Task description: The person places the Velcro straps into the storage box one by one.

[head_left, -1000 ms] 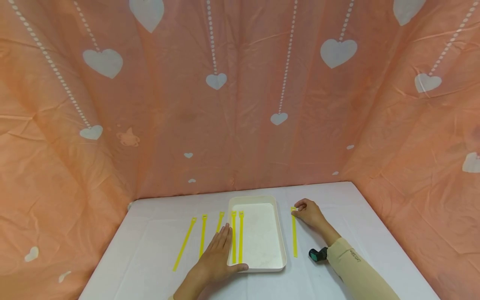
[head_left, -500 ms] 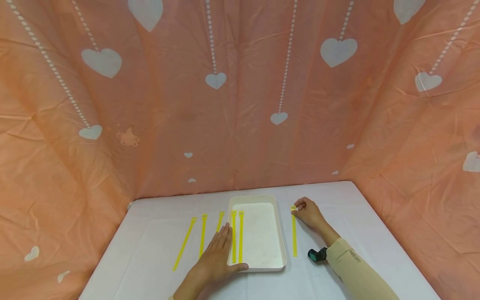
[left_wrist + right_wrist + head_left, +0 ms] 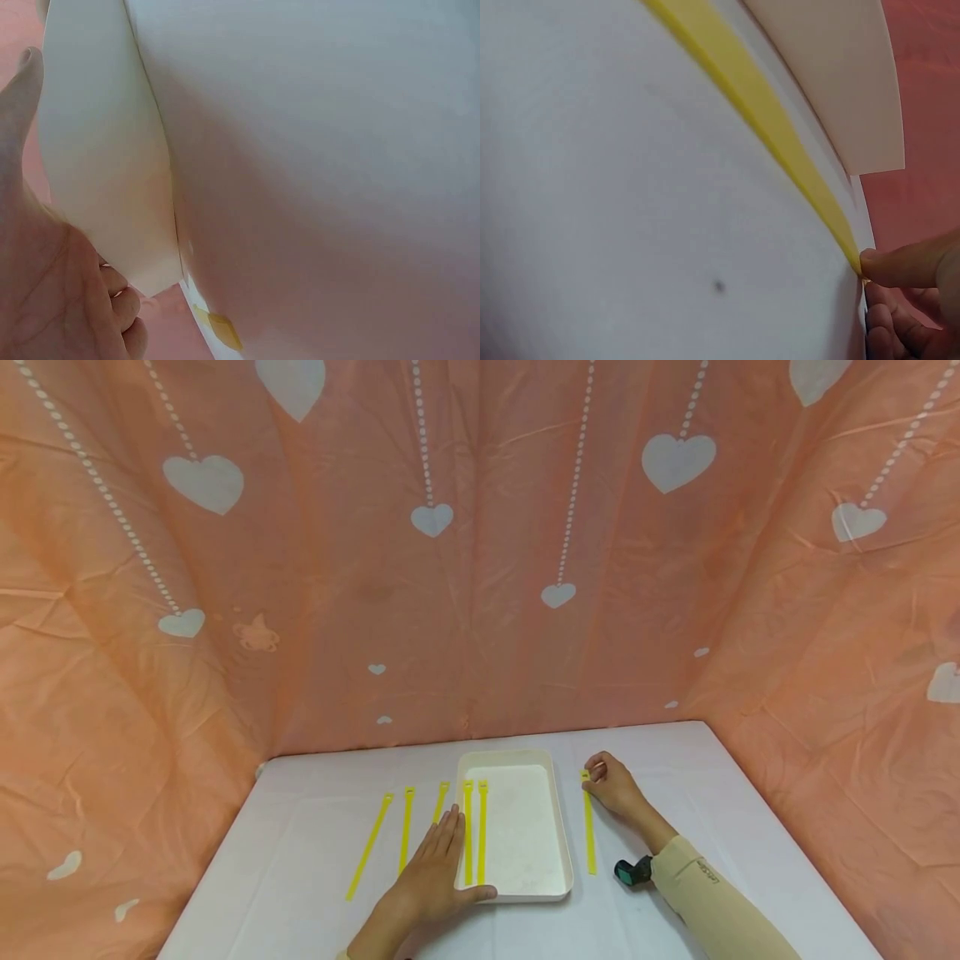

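My right hand point(image 3: 617, 787) pinches the slotted head of a yellow cable tie point(image 3: 589, 839) to the right of the white tray point(image 3: 561, 827). In the right wrist view, thumb and fingertips grip the far end of this flat yellow cable tie point(image 3: 780, 142). With fingers extended, my left hand point(image 3: 435, 872) rests against the tray's left side, its thumb along the near rim. The left wrist view shows the tray's wall point(image 3: 105, 150) beside the hand point(image 3: 52, 292). Two more yellow cable ties point(image 3: 482, 835) lie inside the tray at its left.
Left of the tray, several yellow cable ties point(image 3: 369, 847) lie on the white-covered table point(image 3: 300, 827), one partly hidden by the left hand. A wrist camera point(image 3: 633, 871) sits on the right wrist. Pink curtains point(image 3: 480, 677) with white hearts enclose the table's back and sides.
My right hand has shifted very slightly away from me with the cable tie's head still pinched. The left hand and the tray stay in place.
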`<state>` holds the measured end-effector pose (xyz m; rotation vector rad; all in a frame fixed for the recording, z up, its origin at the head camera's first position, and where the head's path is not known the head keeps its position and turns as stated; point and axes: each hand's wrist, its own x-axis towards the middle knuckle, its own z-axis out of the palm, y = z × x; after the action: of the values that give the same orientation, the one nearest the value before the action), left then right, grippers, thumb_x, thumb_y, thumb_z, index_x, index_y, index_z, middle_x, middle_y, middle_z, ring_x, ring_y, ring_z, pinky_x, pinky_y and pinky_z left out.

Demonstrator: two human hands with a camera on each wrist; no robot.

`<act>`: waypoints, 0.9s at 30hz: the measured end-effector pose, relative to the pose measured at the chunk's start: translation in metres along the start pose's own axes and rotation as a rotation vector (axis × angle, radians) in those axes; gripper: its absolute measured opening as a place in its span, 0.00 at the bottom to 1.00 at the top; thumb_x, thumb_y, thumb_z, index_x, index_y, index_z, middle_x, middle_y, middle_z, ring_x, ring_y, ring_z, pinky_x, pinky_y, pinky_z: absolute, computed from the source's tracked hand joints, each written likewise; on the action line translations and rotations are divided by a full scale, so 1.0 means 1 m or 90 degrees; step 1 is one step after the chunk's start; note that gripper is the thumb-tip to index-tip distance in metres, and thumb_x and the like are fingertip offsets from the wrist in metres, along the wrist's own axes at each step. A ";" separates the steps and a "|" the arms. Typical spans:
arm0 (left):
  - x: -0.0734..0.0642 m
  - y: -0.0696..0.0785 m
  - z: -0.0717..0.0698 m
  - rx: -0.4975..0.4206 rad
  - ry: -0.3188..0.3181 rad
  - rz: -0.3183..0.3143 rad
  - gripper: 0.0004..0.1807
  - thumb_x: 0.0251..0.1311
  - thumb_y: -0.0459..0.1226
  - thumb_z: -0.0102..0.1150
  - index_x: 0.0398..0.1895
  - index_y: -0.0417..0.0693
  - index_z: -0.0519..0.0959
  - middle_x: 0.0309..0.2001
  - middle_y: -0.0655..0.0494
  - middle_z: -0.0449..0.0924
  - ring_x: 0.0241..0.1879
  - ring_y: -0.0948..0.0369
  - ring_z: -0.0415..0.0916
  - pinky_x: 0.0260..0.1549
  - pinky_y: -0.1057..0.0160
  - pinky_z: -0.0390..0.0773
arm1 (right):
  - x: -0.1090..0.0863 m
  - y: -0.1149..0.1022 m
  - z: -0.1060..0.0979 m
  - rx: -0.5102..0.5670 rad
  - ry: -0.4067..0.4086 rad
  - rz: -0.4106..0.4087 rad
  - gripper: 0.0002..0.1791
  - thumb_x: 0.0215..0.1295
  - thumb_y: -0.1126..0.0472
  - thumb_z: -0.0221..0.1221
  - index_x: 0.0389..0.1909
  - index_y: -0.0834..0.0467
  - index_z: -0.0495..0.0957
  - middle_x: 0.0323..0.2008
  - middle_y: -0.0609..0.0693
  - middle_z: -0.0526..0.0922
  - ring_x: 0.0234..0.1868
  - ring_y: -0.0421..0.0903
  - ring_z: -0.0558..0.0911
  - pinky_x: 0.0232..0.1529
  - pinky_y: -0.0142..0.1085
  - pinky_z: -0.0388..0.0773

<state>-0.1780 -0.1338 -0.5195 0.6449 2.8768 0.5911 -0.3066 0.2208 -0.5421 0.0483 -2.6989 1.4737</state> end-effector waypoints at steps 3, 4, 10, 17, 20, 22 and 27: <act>0.001 -0.002 0.002 -0.006 0.006 0.001 0.69 0.62 0.71 0.64 0.86 0.31 0.45 0.87 0.37 0.38 0.86 0.42 0.38 0.84 0.42 0.44 | 0.000 0.000 0.000 0.000 0.007 -0.007 0.15 0.65 0.74 0.68 0.48 0.66 0.76 0.35 0.53 0.78 0.37 0.47 0.75 0.37 0.33 0.73; 0.001 -0.002 0.003 -0.010 0.009 0.004 0.69 0.62 0.71 0.64 0.86 0.31 0.45 0.87 0.36 0.38 0.86 0.41 0.38 0.84 0.42 0.43 | 0.000 0.000 -0.001 0.000 0.008 -0.011 0.14 0.64 0.74 0.69 0.48 0.67 0.76 0.35 0.54 0.78 0.36 0.48 0.75 0.36 0.33 0.73; 0.001 -0.003 0.004 -0.018 0.014 0.009 0.69 0.62 0.72 0.64 0.86 0.31 0.45 0.87 0.36 0.38 0.86 0.41 0.38 0.85 0.47 0.38 | 0.000 0.002 -0.002 -0.005 0.003 0.006 0.10 0.66 0.70 0.69 0.46 0.68 0.83 0.37 0.55 0.84 0.37 0.48 0.79 0.36 0.33 0.77; 0.000 0.000 0.000 0.002 0.005 -0.001 0.69 0.61 0.71 0.65 0.85 0.30 0.47 0.87 0.36 0.39 0.86 0.42 0.40 0.84 0.41 0.47 | 0.000 0.002 -0.004 0.015 0.000 0.009 0.07 0.67 0.69 0.70 0.41 0.68 0.85 0.37 0.56 0.88 0.38 0.46 0.83 0.37 0.32 0.80; 0.000 0.001 0.000 0.001 0.007 0.004 0.69 0.62 0.71 0.65 0.85 0.29 0.47 0.87 0.36 0.39 0.86 0.41 0.40 0.84 0.41 0.46 | 0.000 0.002 -0.005 0.053 -0.008 0.015 0.07 0.68 0.70 0.69 0.43 0.70 0.84 0.38 0.58 0.87 0.37 0.45 0.83 0.35 0.30 0.81; 0.000 0.000 0.001 -0.002 0.006 0.005 0.69 0.62 0.71 0.65 0.85 0.29 0.46 0.87 0.36 0.39 0.86 0.41 0.39 0.84 0.42 0.44 | 0.001 0.001 -0.005 0.082 -0.010 0.025 0.08 0.68 0.71 0.68 0.44 0.70 0.83 0.38 0.58 0.86 0.36 0.44 0.83 0.33 0.30 0.82; 0.001 0.000 0.001 -0.005 0.000 0.003 0.69 0.62 0.71 0.65 0.85 0.30 0.45 0.87 0.36 0.38 0.86 0.41 0.39 0.85 0.43 0.42 | 0.000 -0.002 -0.007 0.117 -0.016 0.029 0.08 0.70 0.71 0.67 0.46 0.71 0.82 0.36 0.57 0.86 0.33 0.43 0.83 0.32 0.31 0.83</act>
<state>-0.1787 -0.1332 -0.5204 0.6505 2.8719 0.6037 -0.3061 0.2253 -0.5369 0.0141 -2.5915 1.7417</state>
